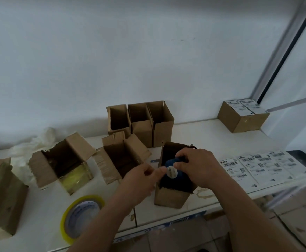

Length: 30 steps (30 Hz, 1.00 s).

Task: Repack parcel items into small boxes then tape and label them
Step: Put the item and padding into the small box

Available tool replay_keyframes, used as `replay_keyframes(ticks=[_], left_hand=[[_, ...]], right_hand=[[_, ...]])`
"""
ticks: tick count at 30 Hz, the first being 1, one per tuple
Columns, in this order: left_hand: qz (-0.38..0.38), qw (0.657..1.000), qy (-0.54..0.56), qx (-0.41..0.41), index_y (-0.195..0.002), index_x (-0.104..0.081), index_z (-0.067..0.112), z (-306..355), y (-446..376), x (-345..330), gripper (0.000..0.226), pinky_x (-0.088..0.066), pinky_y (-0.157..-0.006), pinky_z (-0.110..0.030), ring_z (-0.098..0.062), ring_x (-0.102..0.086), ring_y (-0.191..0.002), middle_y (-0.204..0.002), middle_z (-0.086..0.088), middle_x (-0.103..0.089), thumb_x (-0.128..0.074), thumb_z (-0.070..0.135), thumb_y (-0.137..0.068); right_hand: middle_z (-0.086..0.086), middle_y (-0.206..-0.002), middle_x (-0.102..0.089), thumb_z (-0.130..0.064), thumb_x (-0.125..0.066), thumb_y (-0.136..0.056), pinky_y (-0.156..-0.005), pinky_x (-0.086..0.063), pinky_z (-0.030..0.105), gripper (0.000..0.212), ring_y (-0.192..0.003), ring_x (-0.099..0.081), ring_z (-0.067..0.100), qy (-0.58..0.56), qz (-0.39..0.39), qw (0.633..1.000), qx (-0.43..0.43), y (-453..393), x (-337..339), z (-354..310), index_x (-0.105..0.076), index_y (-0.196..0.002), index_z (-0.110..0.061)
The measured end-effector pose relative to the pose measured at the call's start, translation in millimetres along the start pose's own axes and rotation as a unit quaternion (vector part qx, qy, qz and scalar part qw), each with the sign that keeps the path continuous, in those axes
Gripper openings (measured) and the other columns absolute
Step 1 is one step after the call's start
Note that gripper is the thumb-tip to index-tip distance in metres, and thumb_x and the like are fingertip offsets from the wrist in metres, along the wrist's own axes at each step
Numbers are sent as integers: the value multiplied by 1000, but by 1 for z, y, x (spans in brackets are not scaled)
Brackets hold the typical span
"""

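Head view: a blue item (174, 174) is held inside a small box (170, 197) by curled right hand (195, 168) fingers, while its white sticker (172, 172) is pinched by the left hand (141, 180).

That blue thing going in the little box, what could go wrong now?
1. The blue item fills the small box and bulges above its rim, so the flaps may not close flat for taping.
2. That box sits near the table's front edge; hard pushing by the hands, left and right, might tip it off.
3. The tape roll also lies by the edge and could get knocked down.
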<state>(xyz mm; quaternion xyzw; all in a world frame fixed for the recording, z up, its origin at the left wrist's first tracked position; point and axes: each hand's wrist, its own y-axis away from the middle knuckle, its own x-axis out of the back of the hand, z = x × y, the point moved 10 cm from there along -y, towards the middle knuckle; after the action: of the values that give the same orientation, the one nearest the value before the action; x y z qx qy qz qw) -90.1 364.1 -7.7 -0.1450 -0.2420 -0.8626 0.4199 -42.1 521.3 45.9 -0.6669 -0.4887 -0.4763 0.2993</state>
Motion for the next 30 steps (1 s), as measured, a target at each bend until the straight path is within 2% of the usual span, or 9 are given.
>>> replay_keyframes(ticks=[4,6,9,11,14,17,23,28,30], left_hand=[[-39,996,76,12,-94,-68,14,-9,-5,-5,23,-59,-80,-37,-17,-70,-80,-85,-5,-73,-55,32,-98],[-73,987,142,32,-97,-67,6,-15,-3,-7,22,-59,-79,-35,-22,-71,-85,-89,-10,-74,-54,23,-100],[-130,967,207,75,-102,-65,-3,-27,6,-18,24,-56,-77,-29,-28,-70,-94,-97,-16,-74,-57,20,-98],[-137,964,203,102,-106,-66,-3,-38,8,-19,26,-57,-82,-31,-25,-69,-94,-100,-16,-74,-57,21,-98],[-131,963,199,126,-105,-68,1,-50,6,-17,25,-55,-90,-37,-24,-68,-93,-94,-15,-73,-58,23,-98],[-127,960,208,140,-100,-68,4,-55,4,-16,21,-55,-89,-38,-25,-68,-90,-84,-12,-71,-60,23,-97],[-112,964,203,130,-96,-68,7,-56,2,-14,19,-55,-83,-33,-23,-68,-87,-86,-12,-71,-62,25,-95],[-106,968,196,115,-94,-67,8,-54,2,-12,19,-53,-85,-35,-20,-67,-84,-85,-11,-71,-62,27,-95],[-102,970,193,110,-93,-67,9,-52,1,-12,20,-53,-84,-35,-20,-67,-82,-84,-11,-71,-63,28,-94]], right_hand=[[-7,-113,-64,-45,-55,-95,-95,-41,28,31,-102,-56,13,62,20,998,22,-9,2,-5,-61,-121,-29],[-6,-110,-66,-43,-55,-95,-94,-36,27,27,-100,-58,13,98,17,994,34,-15,-4,-6,-65,-115,-27],[-7,-102,-66,-41,-54,-96,-113,-18,31,21,-103,-58,12,129,-7,991,40,-22,-21,-4,-65,-108,-28],[-7,-100,-66,-40,-55,-95,-117,-7,33,20,-105,-57,13,135,-20,990,43,-27,-29,-3,-63,-108,-28],[-6,-102,-65,-35,-58,-93,-118,-3,36,18,-113,-52,18,161,-51,984,48,-31,-42,-5,-61,-110,-31],[-6,-99,-66,-26,-58,-93,-118,-2,39,15,-115,-51,20,186,-58,979,53,-32,-49,-6,-64,-105,-32],[-10,-100,-66,-29,-53,-96,-117,-3,38,16,-110,-54,14,149,-42,987,54,-34,-40,-5,-65,-105,-34],[-11,-104,-66,-31,-49,-98,-116,-9,36,17,-106,-58,9,135,-15,990,49,-35,-33,1,-65,-104,-31],[-10,-104,-66,-29,-48,-99,-114,-16,35,19,-103,-58,10,121,-12,991,53,-34,-30,1,-65,-107,-32]])
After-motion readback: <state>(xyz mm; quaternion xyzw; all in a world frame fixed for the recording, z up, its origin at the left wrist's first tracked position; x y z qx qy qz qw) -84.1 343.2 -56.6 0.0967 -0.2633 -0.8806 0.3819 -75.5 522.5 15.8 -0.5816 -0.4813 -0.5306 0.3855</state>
